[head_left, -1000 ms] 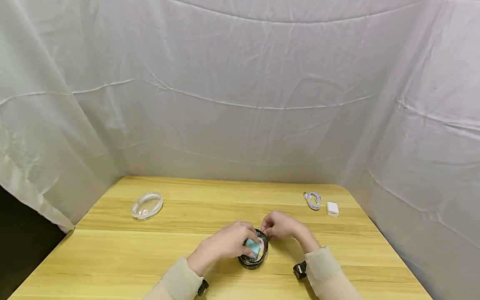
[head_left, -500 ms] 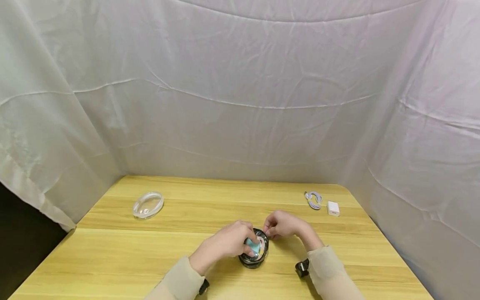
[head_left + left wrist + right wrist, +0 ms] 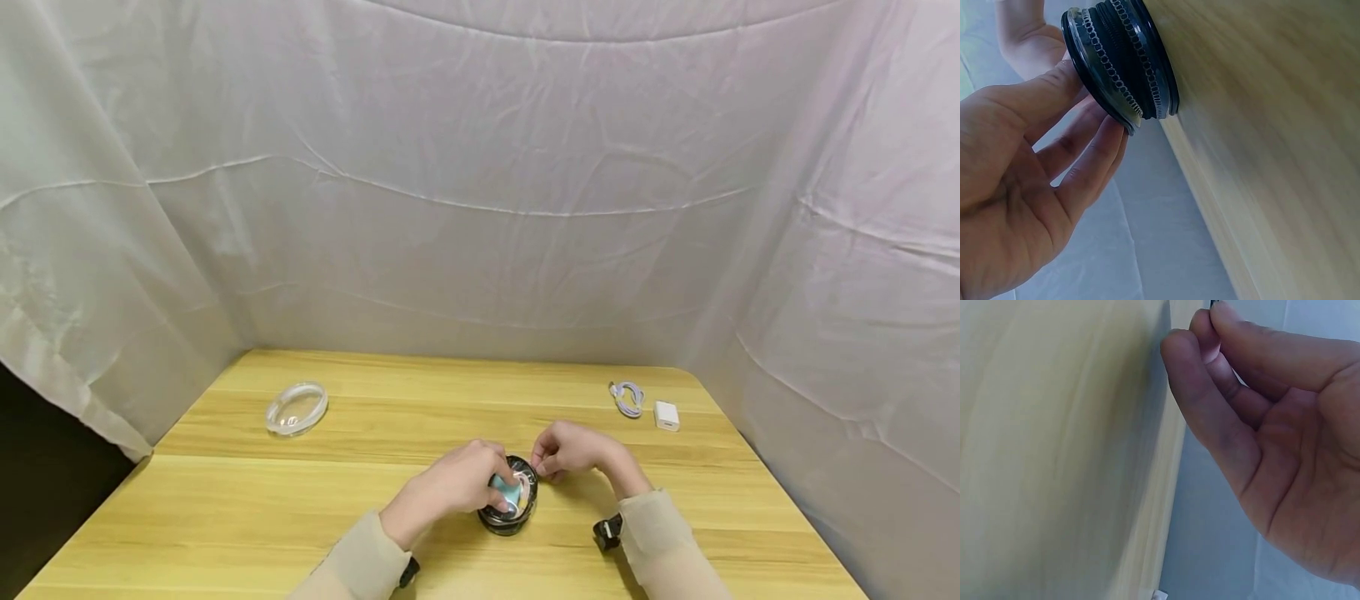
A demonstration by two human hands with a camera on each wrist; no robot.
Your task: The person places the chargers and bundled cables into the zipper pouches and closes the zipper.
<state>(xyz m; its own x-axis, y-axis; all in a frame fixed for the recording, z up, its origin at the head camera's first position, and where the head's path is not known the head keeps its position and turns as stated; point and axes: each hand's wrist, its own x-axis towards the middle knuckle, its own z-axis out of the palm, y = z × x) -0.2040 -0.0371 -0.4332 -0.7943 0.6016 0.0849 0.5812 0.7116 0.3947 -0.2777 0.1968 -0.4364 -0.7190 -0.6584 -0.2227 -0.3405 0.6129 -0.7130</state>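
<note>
A small round zip case (image 3: 507, 525) with black trim and a clear top stands on the table. Through its top show a light-blue piece (image 3: 507, 493) and a pale coiled cable (image 3: 525, 492). My left hand (image 3: 453, 479) holds the case from above, thumb and fingers spread over its top rim. Zipper teeth circle the case's side (image 3: 1119, 69) in the left wrist view. At the far right edge of the case, my right hand (image 3: 573, 450) pinches a small dark zipper pull (image 3: 1213, 302) between thumb and index fingertip; most of it lies outside the right wrist view.
A clear round container with a whitish rim (image 3: 297, 409) lies at the back left of the wooden table (image 3: 360, 475). At the back right are a coiled lilac cable (image 3: 628, 401) and a white charger plug (image 3: 666, 416). Pale curtains (image 3: 480, 250) surround the table.
My right hand has shifted slightly to the right and nearer along the case's edge. My left hand stays on the case, which has hardly moved.
</note>
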